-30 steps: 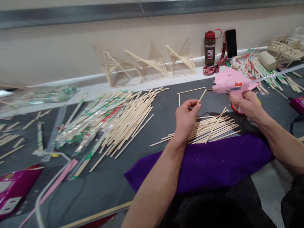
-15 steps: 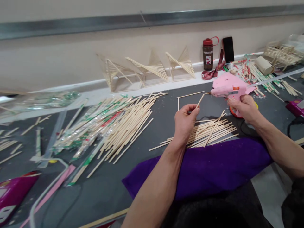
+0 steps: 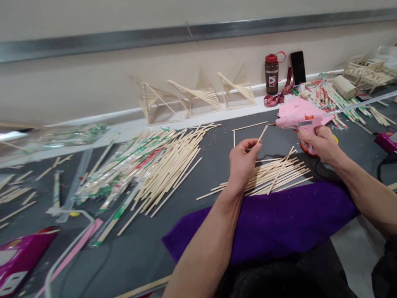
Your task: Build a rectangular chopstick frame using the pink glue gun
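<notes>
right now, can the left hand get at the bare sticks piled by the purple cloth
Probably yes: the bare sticks lie close beside the left hand, most of them uncovered, and the glue gun is clear of them; but the hand's grip pinches a single stick.

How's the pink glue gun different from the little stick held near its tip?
The glue gun is pink, while the stick is pale and wood-coloured. The glue gun is chunky with a handle; the stick is thin and straight. The glue gun sits in the right grip, but the stick is pinched in the left grip. Both are being held.
</notes>
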The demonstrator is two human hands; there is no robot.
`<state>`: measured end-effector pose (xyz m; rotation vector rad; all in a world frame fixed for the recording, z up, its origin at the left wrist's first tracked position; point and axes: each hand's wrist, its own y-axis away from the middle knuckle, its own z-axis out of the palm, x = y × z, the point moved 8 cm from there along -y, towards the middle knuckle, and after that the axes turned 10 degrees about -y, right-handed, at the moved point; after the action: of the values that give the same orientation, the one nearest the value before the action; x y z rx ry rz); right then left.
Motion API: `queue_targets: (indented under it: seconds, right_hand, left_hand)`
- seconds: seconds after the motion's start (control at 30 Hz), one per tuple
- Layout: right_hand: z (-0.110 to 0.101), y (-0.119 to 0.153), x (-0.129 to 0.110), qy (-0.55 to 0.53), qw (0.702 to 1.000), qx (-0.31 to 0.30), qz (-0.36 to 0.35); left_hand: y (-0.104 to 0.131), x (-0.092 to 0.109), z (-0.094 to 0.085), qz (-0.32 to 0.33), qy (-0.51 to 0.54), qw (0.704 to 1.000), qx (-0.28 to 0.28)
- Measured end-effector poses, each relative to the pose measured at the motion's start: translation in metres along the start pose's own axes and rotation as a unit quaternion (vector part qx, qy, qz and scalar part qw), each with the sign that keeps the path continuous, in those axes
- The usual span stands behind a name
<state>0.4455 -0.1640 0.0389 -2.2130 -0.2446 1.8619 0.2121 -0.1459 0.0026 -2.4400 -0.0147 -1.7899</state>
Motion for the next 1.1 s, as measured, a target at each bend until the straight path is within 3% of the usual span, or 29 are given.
queue_targets:
  seconds: [0.63, 0.87, 1.1]
  right_hand:
    - [0.0035, -0.0005, 0.0004, -0.032, 0.999, -0.017, 0.014]
    - [0.0041, -0.0006, -0.0057, -0.058, 0.998, -0.018, -0.013]
    - [0.0066, 0.0004, -0.0005, -0.055, 0.998, -0.024, 0.014]
  left_hand:
    - [0.0, -0.0055, 0.0057, -0.027, 0.024, 0.999, -0.03]
    - [-0.0003, -0.0081, 0.0059, -0.028, 0.034, 0.999, -0.03]
    - [-0.0001, -0.0071, 0.0051, -0.026, 0.04, 0.998, -0.027]
